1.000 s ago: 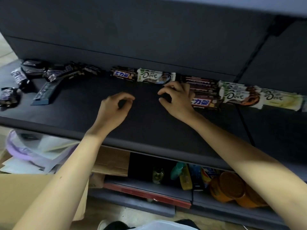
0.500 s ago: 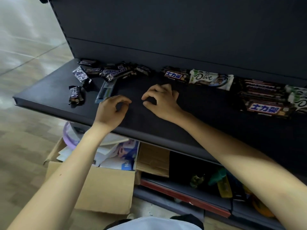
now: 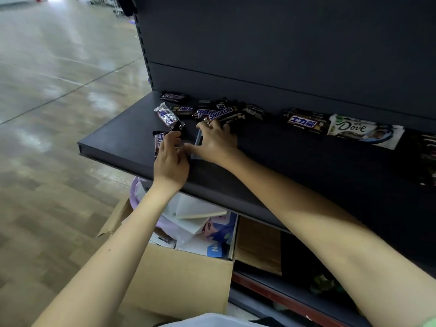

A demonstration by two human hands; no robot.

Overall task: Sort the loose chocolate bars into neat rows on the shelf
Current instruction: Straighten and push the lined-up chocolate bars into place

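A loose heap of Snickers bars lies at the left end of the dark shelf, with a small silver-ended bar at its left edge. My left hand pinches a small Snickers bar near the shelf's front left. My right hand lies spread just right of it, fingertips touching the front of the heap and palm over a grey-blue plastic strip. Further right along the back stand a Snickers bar with Chinese lettering and a white Dove bar.
More dark bars show at the right edge of the shelf. Below the shelf stands an open cardboard box with papers and a purple tub. A lower shelf holds dim items. Shiny floor stretches to the left.
Both hands moved left along the shelf from the sorted rows to the loose heap. My left hand took hold of a small bar; my right hand spread over the strip and reached the heap.
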